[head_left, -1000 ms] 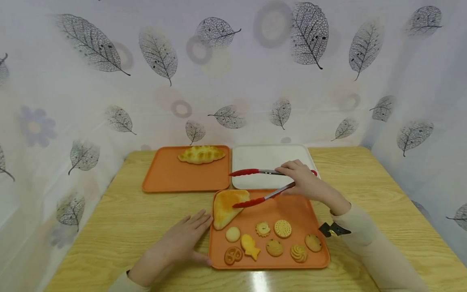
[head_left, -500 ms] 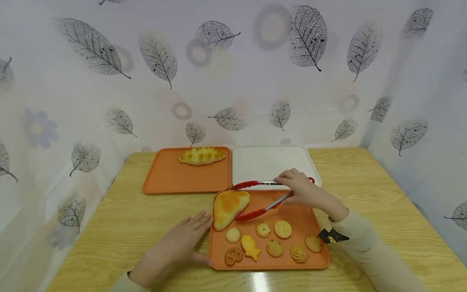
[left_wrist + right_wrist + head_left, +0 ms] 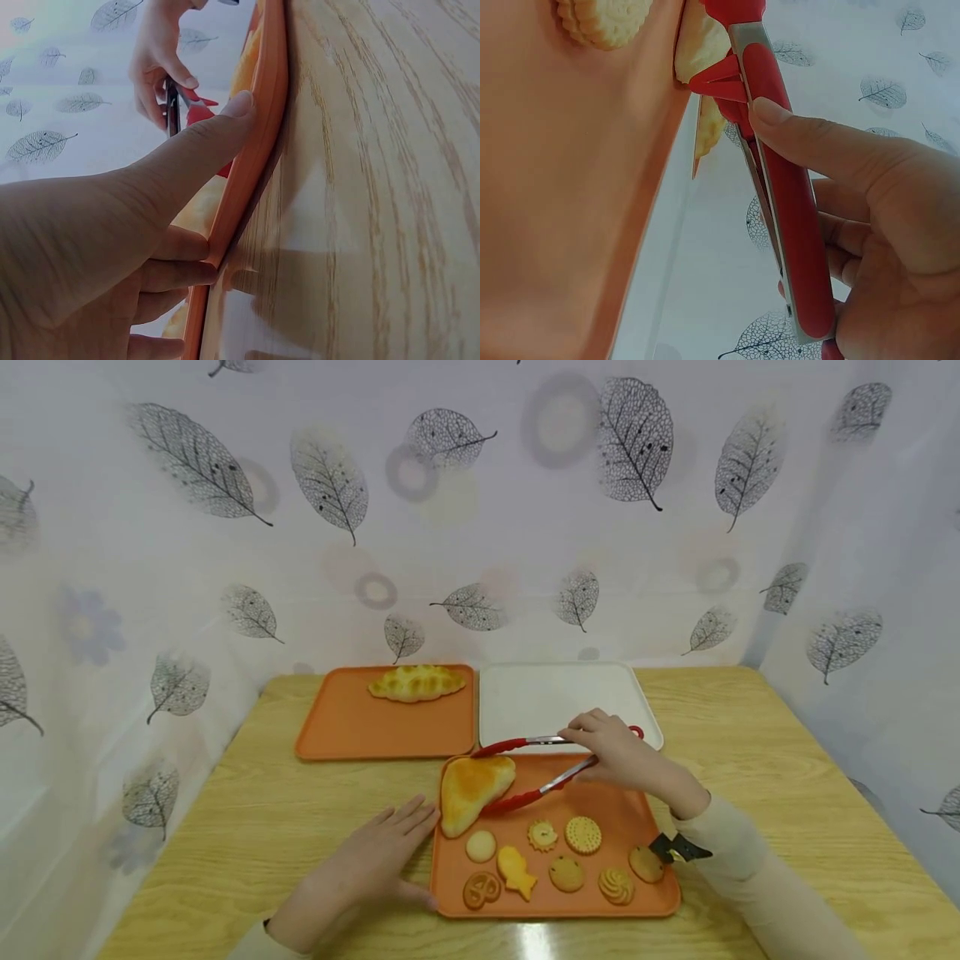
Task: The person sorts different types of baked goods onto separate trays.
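My right hand grips a pair of tongs with red tips and steel arms, thumb on one arm and fingers round the other. The tongs' arms are spread. One red tip lies at the far edge of a triangular bread, the other at its near right side. This golden bread sits in the far left corner of the near orange tray. My left hand rests against that tray's left edge; in the left wrist view the thumb and fingertips touch its rim, fingers fairly straight.
Several cookies, among them a pretzel and a fish-shaped one, lie on the near tray's front part. Behind it, a second orange tray bears a braided bread, beside a white tray. A leaf-patterned cloth borders the table.
My right hand has brought the tongs nearer to me and lower, so the tip that overlapped the triangular bread now lies at its near side. My left hand has stayed at the tray edge.
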### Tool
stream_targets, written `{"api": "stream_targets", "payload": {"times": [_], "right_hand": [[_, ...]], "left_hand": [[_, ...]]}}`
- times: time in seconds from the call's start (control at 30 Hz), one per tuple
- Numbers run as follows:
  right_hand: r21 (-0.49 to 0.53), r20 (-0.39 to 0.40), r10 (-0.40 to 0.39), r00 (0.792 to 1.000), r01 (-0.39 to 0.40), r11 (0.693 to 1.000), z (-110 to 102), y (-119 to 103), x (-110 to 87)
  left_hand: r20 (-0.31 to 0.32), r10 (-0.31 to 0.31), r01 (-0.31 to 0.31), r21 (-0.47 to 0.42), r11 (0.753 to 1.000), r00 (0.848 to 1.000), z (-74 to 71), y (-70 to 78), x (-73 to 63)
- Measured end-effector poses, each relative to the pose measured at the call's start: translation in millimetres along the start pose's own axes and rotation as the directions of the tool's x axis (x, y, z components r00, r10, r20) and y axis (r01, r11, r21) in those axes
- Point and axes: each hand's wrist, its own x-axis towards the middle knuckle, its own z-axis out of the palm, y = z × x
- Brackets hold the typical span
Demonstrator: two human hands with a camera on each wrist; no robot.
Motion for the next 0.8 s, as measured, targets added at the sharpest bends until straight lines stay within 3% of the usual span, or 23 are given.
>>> {"api": "stream_targets", "payload": {"times": [0.57,0.8], "right_hand": [[-0.040,-0.041,0.028,0.999,-0.030,0.999,-10.4,11.1,-17.3],[-0.061,-0.099,-0.001,0.995,-0.005,0.998,-19.3,16.9,-23.8]], "left_hand": [[0.007,-0.004,0.004,-0.034,0.999,1.000,0.4,-0.2,-0.1],[0.016,-0.007,0.007,-0.025,1.000,1.000,-0.4,-0.1,0.0]]}}
